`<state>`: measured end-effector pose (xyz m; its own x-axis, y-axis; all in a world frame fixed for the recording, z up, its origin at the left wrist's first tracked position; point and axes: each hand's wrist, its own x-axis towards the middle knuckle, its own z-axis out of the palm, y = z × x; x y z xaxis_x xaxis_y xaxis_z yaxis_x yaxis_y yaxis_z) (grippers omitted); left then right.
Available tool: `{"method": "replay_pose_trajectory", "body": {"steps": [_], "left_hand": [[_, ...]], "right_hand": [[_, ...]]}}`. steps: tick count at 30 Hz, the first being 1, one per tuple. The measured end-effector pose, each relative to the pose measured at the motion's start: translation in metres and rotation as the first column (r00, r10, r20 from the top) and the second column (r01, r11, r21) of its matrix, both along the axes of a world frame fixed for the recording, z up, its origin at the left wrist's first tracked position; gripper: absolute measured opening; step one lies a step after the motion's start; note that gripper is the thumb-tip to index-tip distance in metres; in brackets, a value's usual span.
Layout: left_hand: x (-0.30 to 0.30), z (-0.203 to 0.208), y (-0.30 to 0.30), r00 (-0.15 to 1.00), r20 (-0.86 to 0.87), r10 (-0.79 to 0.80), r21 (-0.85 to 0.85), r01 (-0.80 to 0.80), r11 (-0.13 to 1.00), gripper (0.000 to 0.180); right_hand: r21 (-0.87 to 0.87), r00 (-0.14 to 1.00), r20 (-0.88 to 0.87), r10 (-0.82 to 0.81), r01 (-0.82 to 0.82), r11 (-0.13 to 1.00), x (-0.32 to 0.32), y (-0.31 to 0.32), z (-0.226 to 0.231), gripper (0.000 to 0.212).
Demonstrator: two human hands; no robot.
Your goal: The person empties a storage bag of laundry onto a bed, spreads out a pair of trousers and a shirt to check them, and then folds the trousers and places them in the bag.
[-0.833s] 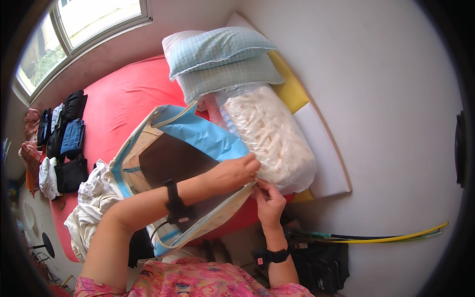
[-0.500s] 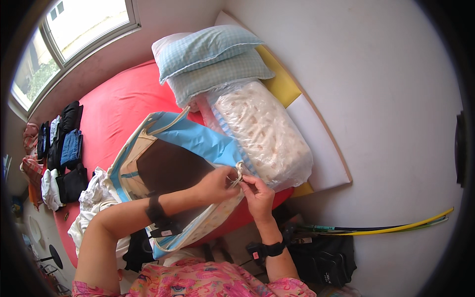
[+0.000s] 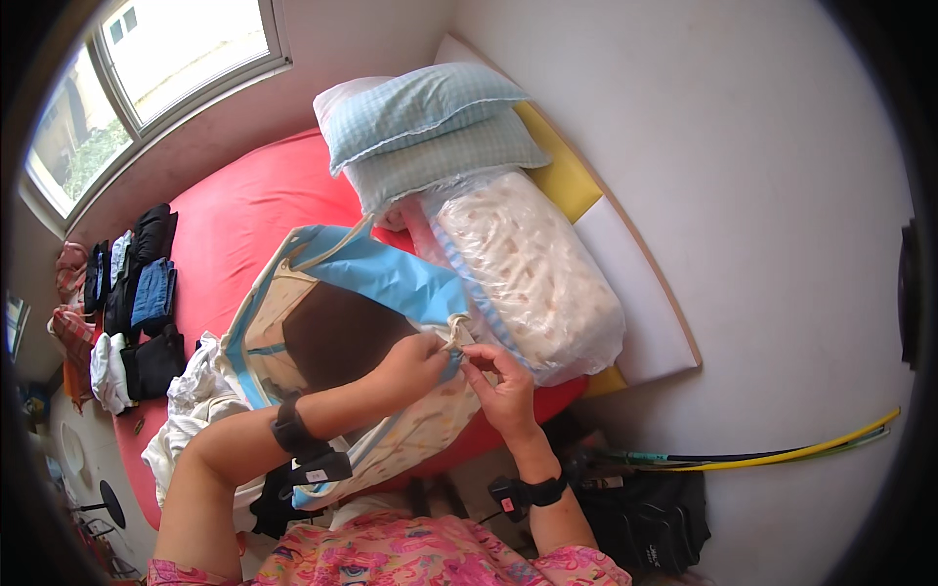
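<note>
Bag (image 3: 386, 273) corner is pinched between the fingers of left hand (image 3: 418, 365) and right hand (image 3: 502, 385), probably to steady its edge; plastic-wrapped bundle (image 3: 532, 273) lies beyond them.

Daylight came through a sliding window (image 3: 191, 61) at the upper left, its outer scene washed nearly white, with greenery (image 3: 98, 161) showing low behind the nearer pane. The window wall (image 3: 366, 39) was pale, tinged pink below the sill, and met a plain whitish side wall (image 3: 782, 254) at a corner. A bed (image 3: 249, 200) in a red sheet filled the middle; its headboard (image 3: 640, 298), with yellow and white panels and a brown edge, stood near the side wall. Light grey floor (image 3: 106, 459) showed at the left.
</note>
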<state>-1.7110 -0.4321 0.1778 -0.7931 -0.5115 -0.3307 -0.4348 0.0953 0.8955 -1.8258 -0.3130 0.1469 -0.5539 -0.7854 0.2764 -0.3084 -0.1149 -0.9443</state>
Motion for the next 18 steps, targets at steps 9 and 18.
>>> {"method": "replay_pose_trajectory", "body": {"steps": [9, 18], "left_hand": [[0.058, 0.080, -0.015, 0.955, -0.277, 0.103, 0.406, 0.019, 0.913, 0.016], [0.135, 0.142, -0.031, 0.890, -0.391, 0.235, 0.492, -0.014, 0.871, 0.020]], "right_hand": [[0.078, 0.880, 0.420, 0.223, -0.280, 0.957, 0.026, -0.018, 0.073, 0.005], [-0.069, 0.715, 0.376, 0.589, -0.613, 0.787, 0.070, -0.064, 0.145, 0.011]]}}
